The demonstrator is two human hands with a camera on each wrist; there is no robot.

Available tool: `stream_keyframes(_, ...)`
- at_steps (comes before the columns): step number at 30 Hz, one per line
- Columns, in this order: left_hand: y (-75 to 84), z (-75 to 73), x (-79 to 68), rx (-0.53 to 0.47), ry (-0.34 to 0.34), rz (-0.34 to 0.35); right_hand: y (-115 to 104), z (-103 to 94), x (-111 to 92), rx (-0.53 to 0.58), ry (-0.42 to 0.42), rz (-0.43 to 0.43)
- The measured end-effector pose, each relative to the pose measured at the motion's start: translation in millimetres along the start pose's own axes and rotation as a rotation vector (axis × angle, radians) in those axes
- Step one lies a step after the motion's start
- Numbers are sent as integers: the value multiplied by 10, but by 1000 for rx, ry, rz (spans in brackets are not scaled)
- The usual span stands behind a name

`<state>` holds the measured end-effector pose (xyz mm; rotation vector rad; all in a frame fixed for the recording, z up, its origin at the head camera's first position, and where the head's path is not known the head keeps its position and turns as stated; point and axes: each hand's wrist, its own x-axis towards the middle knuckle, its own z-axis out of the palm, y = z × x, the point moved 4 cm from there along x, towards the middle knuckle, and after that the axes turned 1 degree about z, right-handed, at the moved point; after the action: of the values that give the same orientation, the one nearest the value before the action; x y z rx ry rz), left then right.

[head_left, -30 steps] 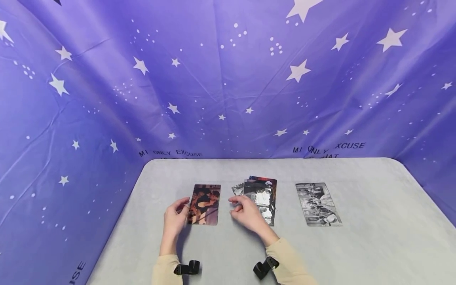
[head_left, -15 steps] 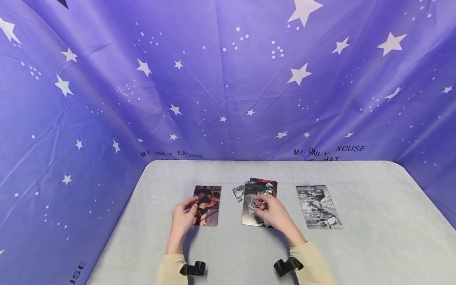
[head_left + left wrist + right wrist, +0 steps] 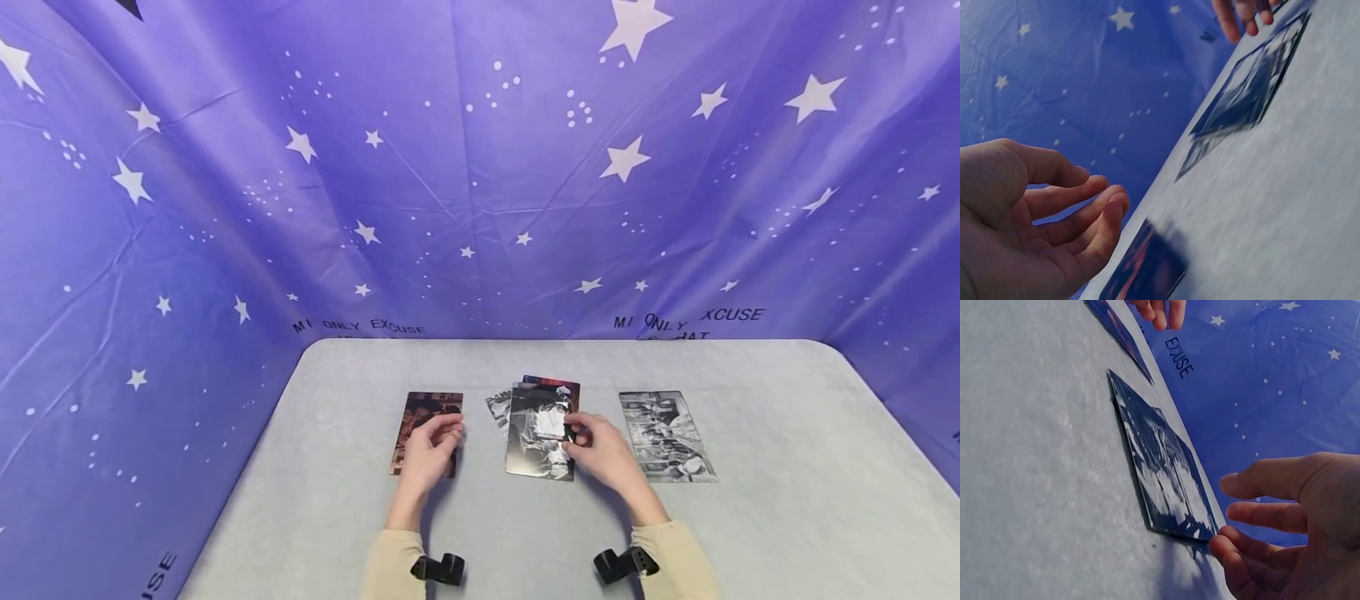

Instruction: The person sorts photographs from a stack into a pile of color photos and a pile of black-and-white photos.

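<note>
My left hand (image 3: 429,448) hovers over a dark reddish picture card (image 3: 417,414) and covers part of it. Nothing sits between its loosely bent fingers in the left wrist view. At the table's middle lies an overlapping pile of cards with a glossy black-and-white picture card (image 3: 528,446) on top. A bluish-red card (image 3: 551,380) and a grey one (image 3: 498,410) peek out from under it. My right hand (image 3: 606,454) is at the pile's right edge, fingers relaxed and holding nothing; whether a fingertip touches the pile I cannot tell.
Another black-and-white picture card (image 3: 666,437) lies right of the pile, partly behind the right hand. The pale grey table (image 3: 337,433) meets a purple starry cloth (image 3: 465,167) at the back and sides. Black straps with cameras (image 3: 442,569) sit on both wrists.
A black-and-white card has come onto the pile from the right hand, which has let go and moved right. The left hand has moved right, from beside the reddish card to over it.
</note>
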<state>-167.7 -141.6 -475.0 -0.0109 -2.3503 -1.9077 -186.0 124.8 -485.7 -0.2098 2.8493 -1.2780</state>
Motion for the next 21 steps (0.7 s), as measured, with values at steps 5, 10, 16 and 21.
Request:
stream_keyframes(5,202,217,-61,-65,-67,20,49,-22,-38,15,23,13)
stream_keyframes(10,168,404,-58,-70,-93,41,76,-6,-70,51,38,23)
stream_keyframes(16,197,525,-74,-75,-104,3,111,53,-100,88,29,70)
stream_keyframes(21,149,591,-79,-95,-125,4,147,92,-124,118,36,86)
